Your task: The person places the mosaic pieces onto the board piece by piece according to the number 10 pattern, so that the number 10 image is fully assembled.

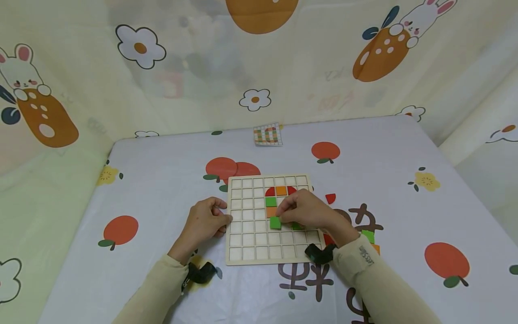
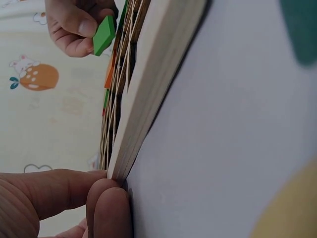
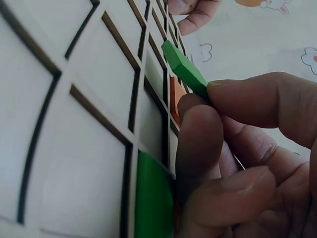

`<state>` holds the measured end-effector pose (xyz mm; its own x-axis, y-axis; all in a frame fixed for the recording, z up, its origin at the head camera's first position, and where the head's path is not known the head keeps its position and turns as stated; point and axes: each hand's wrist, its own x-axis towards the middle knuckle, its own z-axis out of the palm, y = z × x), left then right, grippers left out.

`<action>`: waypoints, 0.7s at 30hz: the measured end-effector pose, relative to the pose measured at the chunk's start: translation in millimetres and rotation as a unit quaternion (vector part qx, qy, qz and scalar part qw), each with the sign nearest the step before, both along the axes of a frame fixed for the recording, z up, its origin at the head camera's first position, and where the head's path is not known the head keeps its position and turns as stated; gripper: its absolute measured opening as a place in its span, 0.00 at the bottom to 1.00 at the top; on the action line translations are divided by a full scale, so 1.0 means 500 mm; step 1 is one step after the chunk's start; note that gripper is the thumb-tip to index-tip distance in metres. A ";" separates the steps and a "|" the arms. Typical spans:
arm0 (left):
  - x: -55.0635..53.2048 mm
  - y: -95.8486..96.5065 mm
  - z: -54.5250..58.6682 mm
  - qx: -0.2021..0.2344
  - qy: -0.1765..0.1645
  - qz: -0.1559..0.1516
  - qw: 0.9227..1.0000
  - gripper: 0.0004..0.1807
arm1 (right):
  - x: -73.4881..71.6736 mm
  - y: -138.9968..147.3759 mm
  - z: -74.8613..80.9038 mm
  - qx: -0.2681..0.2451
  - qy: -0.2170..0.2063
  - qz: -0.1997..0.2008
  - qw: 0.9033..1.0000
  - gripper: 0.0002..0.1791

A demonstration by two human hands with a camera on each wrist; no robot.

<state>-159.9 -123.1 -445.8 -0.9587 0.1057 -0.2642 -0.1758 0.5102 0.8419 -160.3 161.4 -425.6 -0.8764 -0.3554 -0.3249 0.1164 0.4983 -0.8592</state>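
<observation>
The right hand pinches 1 green square tile between thumb and finger, tilted above a pale wooden grid board. Just beyond those fingertips, 1 orange square tile lies in a cell. The left hand grips the board's left edge.

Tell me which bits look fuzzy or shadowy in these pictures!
Head view: soft light, no strong glare on the board; left wrist view: the yellow print at lower right has fuzzy edges; right wrist view: dark shading lines the board's grid strips, and the lower green tile looks blurrier than the held green tile.
</observation>
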 end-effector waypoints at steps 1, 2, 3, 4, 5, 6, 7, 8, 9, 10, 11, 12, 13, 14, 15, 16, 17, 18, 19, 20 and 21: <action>0.000 0.000 0.000 0.000 0.000 0.000 1.000 0.14 | 0.000 -0.002 0.000 0.003 0.003 0.003 1.000 0.03; 0.000 0.000 -0.001 0.001 -0.001 0.001 1.000 0.14 | 0.000 -0.003 0.001 0.006 0.005 0.005 1.000 0.03; 0.000 0.000 -0.001 0.001 -0.001 0.001 1.000 0.14 | 0.000 -0.005 0.001 0.009 0.008 0.007 1.000 0.03; 0.000 0.000 -0.001 0.002 -0.001 0.001 1.000 0.14 | 0.000 -0.006 0.002 0.013 0.009 0.008 1.000 0.03; 0.000 0.000 -0.001 0.002 -0.001 0.001 1.000 0.14 | 0.000 -0.007 0.002 0.017 0.009 0.008 1.000 0.03; 0.000 0.000 0.000 0.002 -0.002 0.000 1.000 0.14 | 0.001 -0.008 0.002 0.020 0.009 0.008 1.000 0.03; 0.000 0.000 0.000 0.002 -0.002 -0.001 1.000 0.14 | 0.001 -0.009 0.002 0.024 0.008 0.008 1.000 0.03; 0.000 0.000 0.000 0.001 -0.002 -0.002 1.000 0.14 | 0.001 -0.010 0.002 0.026 0.008 0.008 1.000 0.03; 0.000 0.000 0.001 0.001 -0.002 -0.002 1.000 0.14 | 0.001 -0.011 0.003 0.028 0.008 0.008 1.000 0.03; 0.000 0.000 0.002 0.001 -0.002 -0.002 1.000 0.14 | 0.001 -0.011 0.003 0.031 0.006 0.008 0.999 0.03; 0.000 0.000 0.002 0.000 -0.002 -0.003 1.000 0.14 | 0.002 -0.012 0.003 0.031 0.006 0.008 0.999 0.03; 0.000 0.000 0.003 -0.001 -0.001 -0.003 1.000 0.14 | 0.002 -0.013 0.004 0.031 0.005 0.008 0.999 0.03; 0.000 0.000 0.003 -0.001 -0.001 -0.004 1.000 0.14 | 0.002 -0.014 0.004 0.032 0.006 0.009 0.999 0.03; 0.000 0.000 0.003 -0.001 -0.001 -0.003 1.000 0.14 | 0.003 -0.015 0.004 0.031 0.006 0.009 0.999 0.03; 0.000 0.000 0.003 -0.001 -0.001 -0.003 1.000 0.14 | 0.003 -0.016 0.005 0.031 0.005 0.008 0.999 0.03; 0.000 0.000 0.003 -0.002 -0.001 -0.003 1.000 0.14 | 0.003 -0.016 0.006 0.031 0.004 0.007 0.999 0.03; 0.000 0.000 0.003 -0.002 -0.002 -0.003 1.000 0.14 | 0.004 -0.017 0.006 0.031 0.005 0.007 0.999 0.03; 0.000 0.001 0.002 -0.003 -0.002 -0.002 1.000 0.14 | 0.004 -0.017 0.007 0.032 0.005 0.006 0.999 0.03; 0.000 0.001 0.002 -0.003 -0.003 -0.002 1.000 0.14 | 0.005 -0.018 0.007 0.032 0.006 0.006 0.999 0.03; 0.000 0.001 0.002 -0.003 -0.003 -0.002 1.000 0.14 | 0.005 -0.018 0.007 0.032 0.005 0.005 0.999 0.03; 0.000 0.001 0.002 -0.004 -0.003 -0.002 1.000 0.14 | 0.005 -0.018 0.007 0.033 0.006 0.005 0.999 0.03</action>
<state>-160.0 -122.5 -444.9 -0.9567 0.1065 -0.2710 -0.1795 0.5171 0.8369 -157.7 152.4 -422.0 -0.8770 -0.3425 -0.3370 0.1010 0.5542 -0.8262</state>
